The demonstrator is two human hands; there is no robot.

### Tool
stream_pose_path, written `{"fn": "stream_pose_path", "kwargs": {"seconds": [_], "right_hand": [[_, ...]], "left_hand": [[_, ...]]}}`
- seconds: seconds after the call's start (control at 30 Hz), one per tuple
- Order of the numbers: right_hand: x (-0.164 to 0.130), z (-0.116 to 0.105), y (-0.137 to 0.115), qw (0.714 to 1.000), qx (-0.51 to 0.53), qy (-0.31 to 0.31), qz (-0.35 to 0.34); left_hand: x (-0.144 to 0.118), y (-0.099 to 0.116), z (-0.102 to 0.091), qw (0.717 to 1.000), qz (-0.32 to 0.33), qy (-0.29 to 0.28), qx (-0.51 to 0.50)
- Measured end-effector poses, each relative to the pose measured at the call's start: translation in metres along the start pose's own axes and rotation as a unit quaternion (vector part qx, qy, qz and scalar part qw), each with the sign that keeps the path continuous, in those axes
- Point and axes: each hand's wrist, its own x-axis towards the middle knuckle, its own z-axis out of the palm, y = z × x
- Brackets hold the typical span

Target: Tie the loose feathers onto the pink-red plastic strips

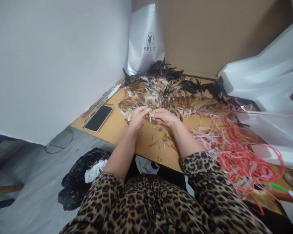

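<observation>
My left hand (pixel 139 116) and my right hand (pixel 164 116) meet at the near edge of a feather heap (pixel 151 89). The fingers of both are closed in a pinch. Between the fingertips is a small pale piece (pixel 150 114) that looks like a feather; its exact shape is too small to make out. The heap's feathers are brown, cream and black, with the black ones mostly at the back. Loose feather bits (pixel 164 138) lie on the tan table (pixel 146 143) just in front of my right hand.
A phone (pixel 99 118) lies on the table's left. Tangled red and pink strips (pixel 236 152) cover the right side. Behind the heap stands a white bag (pixel 146 39); white plastic (pixel 266 74) rises at right. A black plastic bag (pixel 75 182) sits on the floor.
</observation>
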Motion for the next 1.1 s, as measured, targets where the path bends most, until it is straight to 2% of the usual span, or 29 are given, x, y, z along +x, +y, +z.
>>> {"fn": "stream_pose_path", "kwargs": {"seconds": [0.07,0.17,0.27,0.5,0.83,0.97,1.1], "right_hand": [[0.002,0.001,0.001,0.999,0.009,0.028,-0.028],[0.004,0.000,0.002,0.989,-0.001,0.119,-0.082],[0.005,0.000,0.001,0.972,-0.038,0.198,-0.119],[0.009,0.003,0.001,0.943,-0.138,0.260,-0.156],[0.015,-0.001,0.010,0.938,-0.139,0.261,-0.183],[0.013,0.001,0.009,0.949,-0.116,0.240,-0.171],[0.009,0.000,0.006,0.952,-0.131,0.241,-0.133]], "left_hand": [[0.001,0.000,-0.001,1.000,-0.006,0.009,-0.010],[0.002,-0.002,-0.003,0.999,-0.022,0.029,-0.024],[0.002,-0.003,-0.004,0.998,-0.057,0.023,-0.014],[-0.001,-0.004,-0.002,0.995,-0.095,-0.001,0.028],[-0.001,-0.006,0.001,0.993,-0.114,0.002,0.026],[-0.002,-0.006,0.002,0.993,-0.110,-0.008,0.042],[0.000,-0.006,0.001,0.995,-0.093,0.023,0.041]]}}
